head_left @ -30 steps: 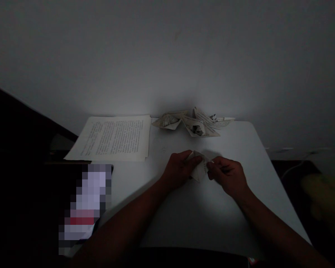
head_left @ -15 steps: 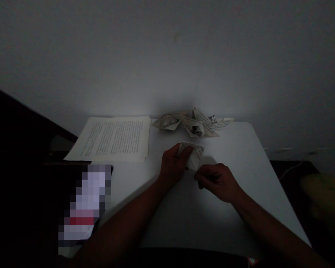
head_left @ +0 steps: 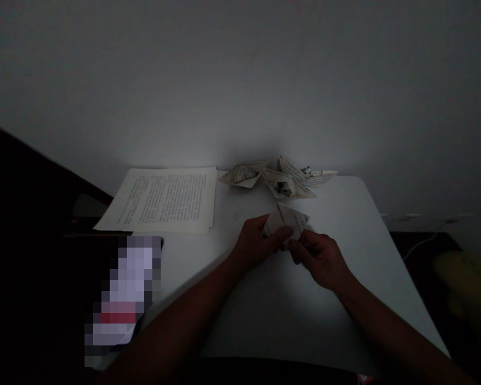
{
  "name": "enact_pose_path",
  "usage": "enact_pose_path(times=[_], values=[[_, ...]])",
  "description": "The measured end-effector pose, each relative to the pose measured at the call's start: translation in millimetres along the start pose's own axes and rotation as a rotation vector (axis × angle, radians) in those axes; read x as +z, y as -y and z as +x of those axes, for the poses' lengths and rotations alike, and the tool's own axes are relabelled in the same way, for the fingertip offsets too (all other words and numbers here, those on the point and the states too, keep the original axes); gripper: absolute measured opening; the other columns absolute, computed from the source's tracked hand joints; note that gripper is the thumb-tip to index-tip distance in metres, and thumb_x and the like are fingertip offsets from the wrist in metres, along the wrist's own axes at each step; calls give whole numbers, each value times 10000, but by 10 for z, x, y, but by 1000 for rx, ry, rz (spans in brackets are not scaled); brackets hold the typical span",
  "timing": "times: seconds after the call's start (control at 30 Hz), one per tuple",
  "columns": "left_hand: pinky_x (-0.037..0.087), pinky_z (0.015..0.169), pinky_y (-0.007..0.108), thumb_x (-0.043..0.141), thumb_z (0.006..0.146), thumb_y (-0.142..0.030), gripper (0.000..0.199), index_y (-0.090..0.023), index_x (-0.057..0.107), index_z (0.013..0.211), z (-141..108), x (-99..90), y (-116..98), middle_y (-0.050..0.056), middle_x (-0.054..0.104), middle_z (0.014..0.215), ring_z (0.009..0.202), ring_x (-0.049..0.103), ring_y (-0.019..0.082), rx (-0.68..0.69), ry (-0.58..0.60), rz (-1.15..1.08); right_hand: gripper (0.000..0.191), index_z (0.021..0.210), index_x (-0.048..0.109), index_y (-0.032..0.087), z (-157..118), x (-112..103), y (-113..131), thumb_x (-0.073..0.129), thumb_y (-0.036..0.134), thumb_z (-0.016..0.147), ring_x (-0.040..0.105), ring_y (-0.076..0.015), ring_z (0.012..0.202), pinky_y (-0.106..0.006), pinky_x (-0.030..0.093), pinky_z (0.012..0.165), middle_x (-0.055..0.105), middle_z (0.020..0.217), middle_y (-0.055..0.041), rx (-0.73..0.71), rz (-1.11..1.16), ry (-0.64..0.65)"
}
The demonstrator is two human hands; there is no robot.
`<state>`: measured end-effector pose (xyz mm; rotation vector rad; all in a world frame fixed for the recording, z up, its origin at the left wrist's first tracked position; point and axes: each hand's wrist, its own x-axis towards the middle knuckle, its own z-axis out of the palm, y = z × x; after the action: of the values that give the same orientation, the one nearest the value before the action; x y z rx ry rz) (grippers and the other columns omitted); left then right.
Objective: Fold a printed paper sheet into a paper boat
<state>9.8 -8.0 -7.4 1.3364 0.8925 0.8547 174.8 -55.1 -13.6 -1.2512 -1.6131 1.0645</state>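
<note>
A small folded piece of printed paper [head_left: 294, 218] is held above the white table between both hands. My left hand [head_left: 260, 238] grips its left side, thumb pressed flat across the lower front. The fingers of my right hand [head_left: 318, 256] pinch the paper's lower right edge, close to the left thumb. One pointed corner of the paper faces up and a crease runs down its front. Behind the hands, several folded paper boats [head_left: 286, 184] made of printed pages sit at the table's back edge, some overlapping.
A stack of printed sheets [head_left: 164, 200] lies at the back left of the white table [head_left: 344, 321]. A blurred-out phone-like device [head_left: 124, 294] rests at the left edge. The wall [head_left: 240, 80] rises right behind the table. A yellowish object [head_left: 468, 283] is at far right.
The folded paper has turned so a corner points up. My left thumb has slid lower on it, and my right hand has shifted from the bottom tip to the lower right edge.
</note>
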Motion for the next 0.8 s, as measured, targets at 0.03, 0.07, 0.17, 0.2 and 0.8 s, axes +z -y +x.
enact_pose_path(times=[0.03,0.07,0.17,0.2,0.8], values=[[402,459,200,683,737,-496,378,-125,612,724,1,-10,3,-4,572,556,481,512,93,-7,35,7,328,617,512,190,-2,-4,-11,566,385,875,464,-91,473,-225,360,463,530,528,25,1,17,-19],[394,460,199,688,735,-485,371,-126,604,696,0,-19,6,-5,566,544,479,507,91,-11,62,17,338,613,500,192,-3,-8,-21,563,393,878,453,-90,470,-224,352,457,518,527,27,3,27,-33],[348,447,191,657,769,-473,383,-132,565,620,-4,-34,19,-24,526,493,441,454,70,-16,93,17,363,603,473,195,4,-16,-37,552,416,880,417,-85,452,-222,328,440,485,508,37,17,30,-25],[337,444,190,653,775,-471,389,-133,556,607,-6,-35,23,-31,514,481,430,435,64,-17,94,8,360,610,473,196,8,-17,-35,549,421,880,405,-83,446,-220,321,435,475,504,42,23,32,-10],[306,373,171,598,823,-461,354,-152,553,658,47,-101,-30,-70,442,467,381,400,50,47,-168,6,389,562,400,212,9,-36,-52,568,428,838,324,-70,412,-217,255,388,387,462,64,71,49,56]])
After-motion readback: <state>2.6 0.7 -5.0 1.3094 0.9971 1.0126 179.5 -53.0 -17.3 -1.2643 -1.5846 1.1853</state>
